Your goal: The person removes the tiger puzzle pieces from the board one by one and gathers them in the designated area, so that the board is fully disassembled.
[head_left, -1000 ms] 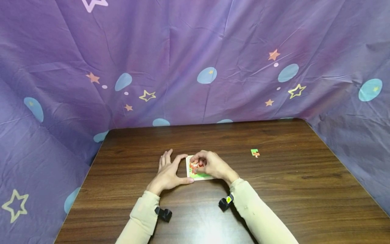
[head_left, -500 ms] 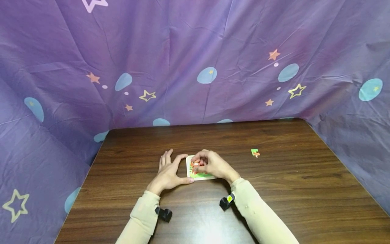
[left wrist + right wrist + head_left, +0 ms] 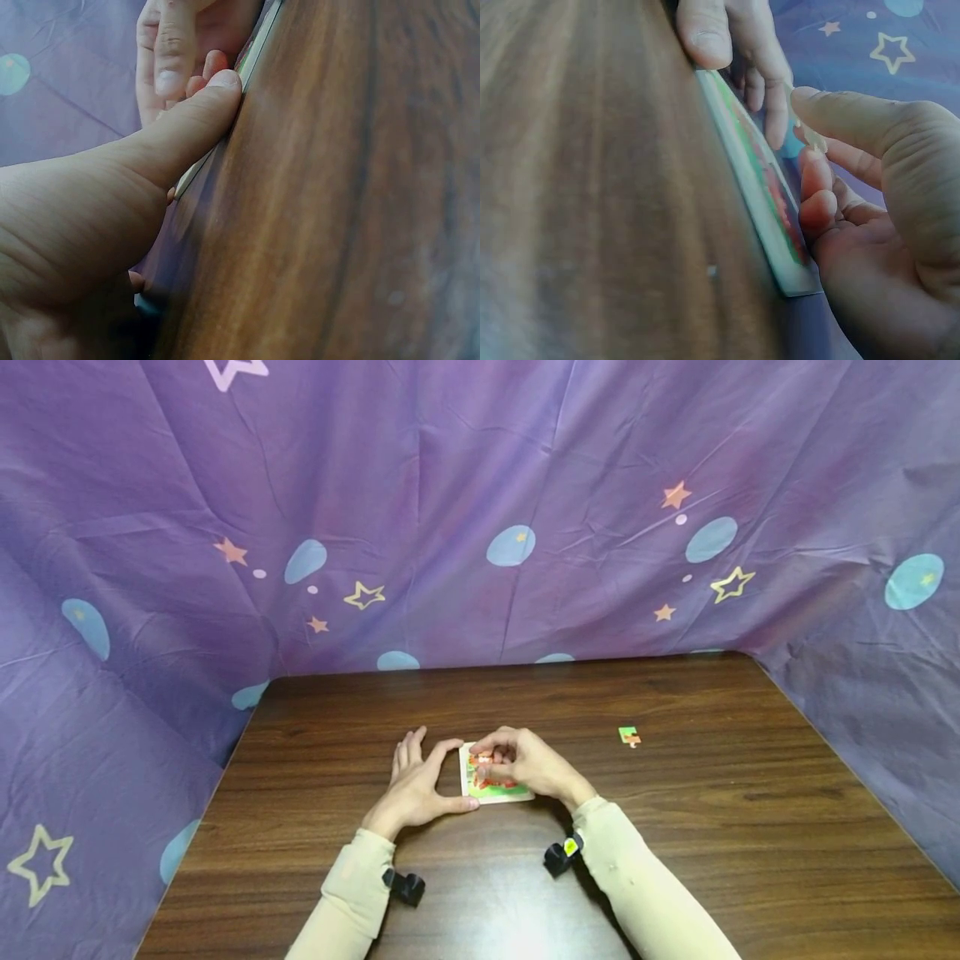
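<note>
A small jigsaw puzzle in a white-bordered tray (image 3: 501, 801) lies flat on the table, its picture orange and green. My left hand (image 3: 411, 792) holds the tray's left side, thumb at the near corner and index finger at the far one. Over the picture, my right hand (image 3: 536, 766) pinches a small puzzle piece (image 3: 814, 139) between thumb and fingertips, the piece showing edge-on above the tray in the right wrist view. In the head view the right fingers hide part of the picture. A loose green and orange puzzle piece (image 3: 629, 737) lies to the right.
The brown wooden table (image 3: 705, 843) reaches back to a purple curtain (image 3: 450, 485) with stars and ovals, which also hangs at both sides. Each wrist wears a black camera mount (image 3: 405, 887).
My right hand has lifted and shifted slightly right, showing more of the picture's lower part. The left hand and the loose piece stay put.
</note>
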The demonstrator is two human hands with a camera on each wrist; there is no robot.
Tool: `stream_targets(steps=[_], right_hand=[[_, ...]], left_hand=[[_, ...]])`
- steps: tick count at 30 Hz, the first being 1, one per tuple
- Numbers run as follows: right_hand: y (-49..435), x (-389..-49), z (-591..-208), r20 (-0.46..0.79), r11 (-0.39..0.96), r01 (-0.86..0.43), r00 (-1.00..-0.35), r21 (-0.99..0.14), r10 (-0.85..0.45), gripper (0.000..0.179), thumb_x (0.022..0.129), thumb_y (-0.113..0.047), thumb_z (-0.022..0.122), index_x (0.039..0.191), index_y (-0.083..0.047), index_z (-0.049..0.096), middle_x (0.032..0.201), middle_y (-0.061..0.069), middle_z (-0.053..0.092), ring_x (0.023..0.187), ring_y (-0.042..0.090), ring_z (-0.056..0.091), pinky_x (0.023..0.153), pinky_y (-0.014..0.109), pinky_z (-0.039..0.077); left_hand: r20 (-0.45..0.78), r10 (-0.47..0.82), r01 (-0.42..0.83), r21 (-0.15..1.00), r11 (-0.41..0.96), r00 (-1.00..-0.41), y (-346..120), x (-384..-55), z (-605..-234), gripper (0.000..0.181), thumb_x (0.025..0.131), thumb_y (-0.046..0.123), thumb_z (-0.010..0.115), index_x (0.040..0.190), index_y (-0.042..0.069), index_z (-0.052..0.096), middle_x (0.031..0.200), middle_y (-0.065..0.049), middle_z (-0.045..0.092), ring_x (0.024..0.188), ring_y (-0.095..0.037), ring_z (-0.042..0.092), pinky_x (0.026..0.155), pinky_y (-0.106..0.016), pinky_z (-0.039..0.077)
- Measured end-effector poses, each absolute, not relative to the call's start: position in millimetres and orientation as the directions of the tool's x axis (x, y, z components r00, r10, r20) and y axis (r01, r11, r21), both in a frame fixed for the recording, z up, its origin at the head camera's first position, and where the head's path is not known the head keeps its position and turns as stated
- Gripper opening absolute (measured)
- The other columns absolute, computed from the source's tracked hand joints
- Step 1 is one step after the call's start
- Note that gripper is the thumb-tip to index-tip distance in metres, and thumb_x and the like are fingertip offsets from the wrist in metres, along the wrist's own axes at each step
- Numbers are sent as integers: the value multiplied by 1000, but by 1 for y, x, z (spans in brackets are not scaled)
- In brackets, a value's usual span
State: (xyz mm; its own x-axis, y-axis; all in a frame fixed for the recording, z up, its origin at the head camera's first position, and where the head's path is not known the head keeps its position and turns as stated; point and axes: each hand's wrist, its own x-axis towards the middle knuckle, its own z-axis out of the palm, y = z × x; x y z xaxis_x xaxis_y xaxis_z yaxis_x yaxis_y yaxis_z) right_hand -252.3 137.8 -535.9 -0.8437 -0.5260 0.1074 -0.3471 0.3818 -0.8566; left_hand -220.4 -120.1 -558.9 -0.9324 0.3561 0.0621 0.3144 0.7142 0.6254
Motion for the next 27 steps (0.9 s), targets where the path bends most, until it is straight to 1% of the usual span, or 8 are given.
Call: stream_targets(steps=[2, 5, 9, 13, 19, 21, 24, 27], right_hand=[[140, -253, -533, 119, 374, -357, -840, -856, -530, 30, 98, -12, 87, 127, -12, 81, 100, 3, 71, 85, 15, 64, 70, 23, 53], [146, -253, -528, 153, 365, -384, -837, -848, -526, 29, 99, -13, 86, 127, -13, 81, 101, 2, 72, 88, 17, 64, 74, 24, 53], [162, -251, -520, 196, 355, -409, -841, -841, -504, 29, 100, -15, 85, 128, -13, 81, 105, 3, 73, 93, 19, 66, 78, 26, 54], [184, -248, -512, 219, 363, -413, -855, -835, -470, 30, 101, -15, 84, 130, -12, 81, 107, 4, 74, 94, 20, 67, 78, 27, 55], [231, -244, -498, 233, 404, -387, -895, -829, -380, 29, 103, -14, 82, 131, -13, 80, 111, 6, 74, 95, 18, 67, 80, 25, 56], [249, -242, -494, 237, 402, -374, -906, -836, -350, 29, 104, -13, 80, 133, -13, 80, 115, 7, 75, 98, 16, 67, 82, 24, 56], [276, -237, -489, 243, 371, -349, -922, -861, -302, 33, 106, -12, 78, 138, -8, 77, 121, 12, 75, 97, 16, 68, 81, 24, 58], [303, -230, -485, 243, 350, -322, -937, -880, -250, 38, 107, -11, 76, 145, -5, 72, 125, 16, 76, 94, 20, 70, 79, 27, 59]], left_hand=[[69, 351, 314, 627, 713, -934, -120, -219, -560, 104, 79, 59, 97, 166, 30, 46, 180, -34, 7, 168, -56, -2, 134, -73, 0], [71, 347, 312, 632, 710, -935, -119, -218, -562, 105, 79, 59, 97, 166, 30, 46, 180, -34, 7, 168, -56, -2, 134, -73, 0], [59, 356, 310, 638, 705, -933, -117, -217, -563, 105, 80, 59, 97, 166, 30, 45, 180, -34, 6, 168, -56, -3, 134, -73, -1], [59, 352, 307, 637, 707, -934, -118, -216, -563, 105, 79, 58, 98, 166, 31, 46, 180, -33, 6, 168, -55, -3, 134, -72, -1], [66, 358, 315, 641, 700, -931, -119, -218, -561, 104, 79, 57, 98, 165, 31, 46, 181, -33, 6, 168, -55, -4, 134, -72, -1], [57, 358, 309, 639, 704, -932, -119, -218, -560, 105, 79, 58, 98, 166, 31, 45, 181, -32, 5, 168, -54, -4, 134, -72, -1], [49, 354, 304, 634, 712, -934, -120, -218, -559, 105, 79, 58, 98, 166, 30, 45, 181, -32, 4, 169, -54, -5, 135, -71, -1], [54, 353, 307, 627, 716, -934, -120, -219, -558, 105, 79, 58, 98, 166, 31, 45, 181, -31, 4, 169, -53, -5, 135, -70, -2]])
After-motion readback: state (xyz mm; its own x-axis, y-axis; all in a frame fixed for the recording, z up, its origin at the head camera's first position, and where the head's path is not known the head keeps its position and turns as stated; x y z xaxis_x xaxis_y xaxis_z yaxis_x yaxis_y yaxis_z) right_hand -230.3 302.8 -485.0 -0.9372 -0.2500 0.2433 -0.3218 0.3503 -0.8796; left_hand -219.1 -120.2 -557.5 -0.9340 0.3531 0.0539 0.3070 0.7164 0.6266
